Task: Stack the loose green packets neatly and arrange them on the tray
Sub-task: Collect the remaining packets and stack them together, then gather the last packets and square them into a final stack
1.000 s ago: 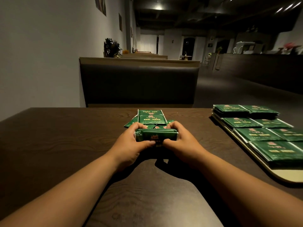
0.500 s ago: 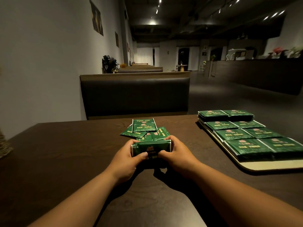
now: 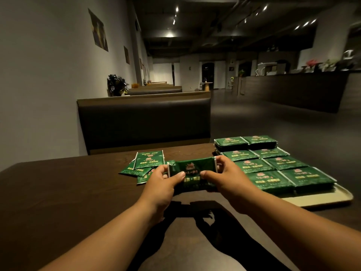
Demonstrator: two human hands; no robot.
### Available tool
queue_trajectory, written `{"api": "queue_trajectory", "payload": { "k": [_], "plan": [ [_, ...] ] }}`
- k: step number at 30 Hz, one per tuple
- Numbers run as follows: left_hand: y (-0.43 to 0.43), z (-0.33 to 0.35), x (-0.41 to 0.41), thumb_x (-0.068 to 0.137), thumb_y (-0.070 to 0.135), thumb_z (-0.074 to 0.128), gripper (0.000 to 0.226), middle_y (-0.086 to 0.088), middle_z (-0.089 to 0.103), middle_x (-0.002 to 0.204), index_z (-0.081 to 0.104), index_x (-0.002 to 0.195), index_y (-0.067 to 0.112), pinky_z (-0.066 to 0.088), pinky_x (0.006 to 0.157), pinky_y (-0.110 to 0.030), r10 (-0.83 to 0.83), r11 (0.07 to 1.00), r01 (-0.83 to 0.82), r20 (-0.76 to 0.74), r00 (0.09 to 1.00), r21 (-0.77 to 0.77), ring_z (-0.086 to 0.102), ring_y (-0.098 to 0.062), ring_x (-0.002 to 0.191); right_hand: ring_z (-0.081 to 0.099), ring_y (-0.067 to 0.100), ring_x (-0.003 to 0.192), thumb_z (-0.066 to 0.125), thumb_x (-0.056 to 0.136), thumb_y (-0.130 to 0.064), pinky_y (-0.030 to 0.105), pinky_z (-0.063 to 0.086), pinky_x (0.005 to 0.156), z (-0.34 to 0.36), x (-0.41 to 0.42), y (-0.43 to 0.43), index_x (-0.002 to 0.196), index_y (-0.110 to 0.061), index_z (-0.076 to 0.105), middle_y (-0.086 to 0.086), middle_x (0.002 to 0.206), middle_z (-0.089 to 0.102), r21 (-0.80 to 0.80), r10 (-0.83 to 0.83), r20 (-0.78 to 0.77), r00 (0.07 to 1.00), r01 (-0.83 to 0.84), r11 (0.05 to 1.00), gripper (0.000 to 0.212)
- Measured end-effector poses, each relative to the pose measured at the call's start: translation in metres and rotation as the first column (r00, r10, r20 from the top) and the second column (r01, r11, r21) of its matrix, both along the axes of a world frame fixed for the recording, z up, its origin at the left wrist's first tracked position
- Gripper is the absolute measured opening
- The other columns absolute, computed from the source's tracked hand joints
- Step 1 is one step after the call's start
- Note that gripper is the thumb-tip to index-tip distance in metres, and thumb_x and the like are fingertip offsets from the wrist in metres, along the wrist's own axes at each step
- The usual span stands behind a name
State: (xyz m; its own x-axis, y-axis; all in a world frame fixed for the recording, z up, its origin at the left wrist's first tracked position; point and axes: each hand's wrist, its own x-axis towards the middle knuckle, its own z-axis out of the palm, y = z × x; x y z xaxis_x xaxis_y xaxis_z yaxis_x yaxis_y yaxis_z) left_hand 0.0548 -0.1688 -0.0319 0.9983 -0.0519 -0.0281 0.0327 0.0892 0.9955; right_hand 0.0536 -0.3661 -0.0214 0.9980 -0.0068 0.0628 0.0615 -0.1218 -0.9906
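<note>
1. Head view: the left hand [image 3: 160, 184] and the right hand [image 3: 228, 180] hold a stack of green packets [image 3: 192, 170] between them, straight ahead of the person and over the dark worktop [image 3: 68, 192].
2. The left hand grips the stack's left end, with its thumb across the front face and its fingers curled round the back. The right hand grips the right end in the same way.
3. The stack is held with its long side level and its printed face towards the camera. A pale edge strip shows at each end.
4. The shadow of both hands falls on the worktop below, and the stack looks clear of the surface.
5. A few loose packets [image 3: 149, 160] lie flat on the worktop just behind and to the left of the stack. They overlap at odd angles.
6. A pale tray [image 3: 322, 199] sits on the right side of the worktop, close to the right hand. It carries piled packets [image 3: 273, 165] in two columns of four rows. The farthest row stands highest, and the near end of the tray is bare.
7. Beyond the worktop stands a padded bench [image 3: 144, 122], with a potted plant [image 3: 117, 85] behind it. A long counter [image 3: 293, 90] runs along the far right of the dim room.
</note>
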Motion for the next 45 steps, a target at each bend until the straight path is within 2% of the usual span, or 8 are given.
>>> {"api": "queue_trajectory", "payload": {
  "k": [6, 11, 14, 18, 28, 33, 39, 45],
  "plan": [
    [-0.062, 0.015, 0.033, 0.102, 0.012, 0.059, 0.013, -0.017, 0.069, 0.116, 0.065, 0.112, 0.009, 0.061, 0.084, -0.041, 0.013, 1.000, -0.013, 0.032, 0.999, -0.007, 0.068, -0.033, 0.108, 0.075, 0.024, 0.097, 0.080, 0.090, -0.017, 0.037, 0.062, 0.070, 0.019, 0.020, -0.053, 0.119, -0.017, 0.062, 0.007, 0.109, 0.074, -0.045, -0.147, 0.062, 0.987, 0.150, 0.988, 0.035],
    [-0.104, 0.024, 0.060, 0.100, 0.013, 0.064, 0.012, -0.015, 0.072, 0.110, 0.066, 0.110, 0.006, 0.064, 0.078, -0.038, -0.014, 1.000, 0.013, -0.035, 0.999, -0.021, 0.072, -0.028, 0.099, 0.071, 0.028, 0.090, 0.070, 0.094, -0.008, 0.036, 0.056, 0.067, 0.026, 0.044, -0.089, 0.100, -0.002, 0.070, 0.016, 0.102, 0.073, -0.021, -0.259, 0.036, 0.965, 0.260, 0.965, 0.009],
    [-0.125, 0.027, 0.077, 0.097, 0.009, 0.068, 0.009, -0.017, 0.075, 0.098, 0.071, 0.097, 0.000, 0.065, 0.076, -0.040, -0.021, 0.999, 0.018, -0.104, 0.994, -0.026, 0.072, -0.025, 0.084, 0.063, 0.030, 0.073, 0.060, 0.091, -0.002, 0.038, 0.058, 0.065, 0.030, 0.062, -0.105, 0.076, 0.003, 0.065, 0.019, 0.083, 0.062, -0.102, -0.343, -0.019, 0.939, 0.340, 0.935, 0.017],
    [-0.149, 0.030, 0.105, 0.092, 0.001, 0.064, 0.015, -0.011, 0.072, 0.068, 0.073, 0.081, 0.000, 0.064, 0.079, -0.043, 0.028, 1.000, -0.026, -0.160, 0.987, 0.011, 0.068, -0.018, 0.053, 0.064, 0.031, 0.061, 0.063, 0.084, -0.003, 0.035, 0.056, 0.059, 0.032, 0.091, -0.122, 0.079, 0.003, 0.063, 0.016, 0.072, 0.056, -0.196, -0.468, -0.071, 0.881, 0.448, 0.873, 0.008],
    [-0.172, 0.021, 0.147, 0.096, 0.002, 0.064, 0.008, -0.010, 0.060, 0.070, 0.071, 0.098, -0.003, 0.058, 0.056, -0.030, 0.042, 0.971, 0.005, -0.189, 0.981, 0.239, 0.059, -0.015, 0.041, 0.054, 0.029, 0.070, 0.063, 0.086, -0.010, 0.032, 0.040, 0.063, 0.028, 0.138, -0.143, 0.073, -0.007, 0.058, 0.013, 0.076, 0.054, -0.656, -0.515, 0.029, 0.857, 0.405, 0.637, 0.014],
    [-0.169, 0.014, 0.154, 0.098, 0.008, 0.067, 0.013, -0.009, 0.061, 0.074, 0.071, 0.104, -0.004, 0.056, 0.047, -0.026, 0.022, 0.970, 0.029, -0.206, 0.978, 0.240, 0.060, -0.019, 0.054, 0.055, 0.028, 0.069, 0.063, 0.087, -0.012, 0.030, 0.039, 0.058, 0.021, 0.146, -0.145, 0.074, -0.008, 0.060, 0.010, 0.073, 0.056, -0.717, -0.498, 0.058, 0.865, 0.384, 0.582, 0.014],
    [-0.171, 0.001, 0.170, 0.089, 0.015, 0.080, 0.022, -0.020, 0.078, 0.097, 0.075, 0.096, -0.005, 0.064, 0.082, -0.050, 0.039, 0.979, -0.003, -0.172, 0.984, 0.205, 0.078, -0.033, 0.085, 0.053, 0.027, 0.066, 0.064, 0.086, -0.011, 0.028, 0.035, 0.051, 0.016, 0.154, -0.149, 0.074, -0.007, 0.060, 0.009, 0.066, 0.051, -0.730, -0.509, 0.090, 0.856, 0.405, 0.551, 0.013],
    [-0.168, -0.004, 0.174, 0.087, 0.023, 0.083, 0.026, -0.018, 0.078, 0.095, 0.073, 0.090, -0.002, 0.065, 0.076, -0.045, 0.028, 0.985, 0.001, -0.160, 0.987, 0.175, 0.077, -0.031, 0.082, 0.047, 0.026, 0.058, 0.064, 0.086, -0.007, 0.029, 0.032, 0.049, 0.017, 0.151, -0.151, 0.065, -0.006, 0.052, 0.009, 0.061, 0.048, -0.765, -0.519, 0.131, 0.844, 0.419, 0.489, 0.024]
  ]
}}
